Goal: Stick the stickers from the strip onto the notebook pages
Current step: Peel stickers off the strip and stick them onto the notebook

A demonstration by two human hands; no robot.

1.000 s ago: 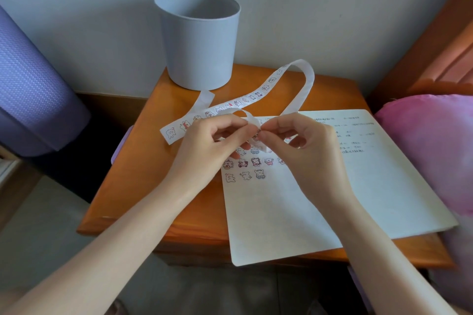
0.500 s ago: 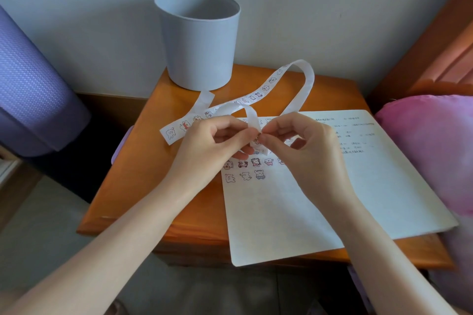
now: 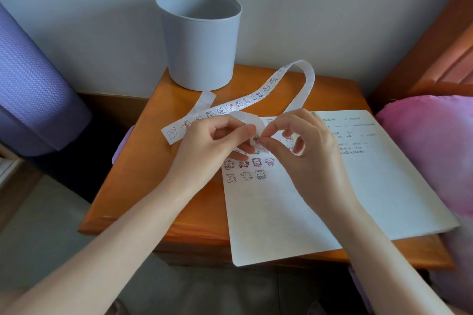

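Observation:
An open notebook (image 3: 320, 215) lies on a wooden bedside table (image 3: 153, 186), its left page carrying several small cartoon stickers (image 3: 256, 162) near the top. A long white sticker strip (image 3: 238, 103) loops over the table behind my hands. My left hand (image 3: 212, 143) pinches a bent part of the strip above the page. My right hand (image 3: 299, 146) pinches a small sticker (image 3: 256, 138) on that same bend with thumb and forefinger. Both hands meet fingertip to fingertip over the top of the left page.
A grey plastic bin (image 3: 199, 41) stands at the table's back left against the wall. A rolled purple mat (image 3: 30, 84) leans at the left. A pink pillow (image 3: 435, 151) and a wooden bed frame (image 3: 440, 46) are at the right. The notebook overhangs the table's front edge.
My hands have sunk slightly toward the page, and the strip's bend between them has curled tighter. My right fingertips have closed on the sticker at the bend.

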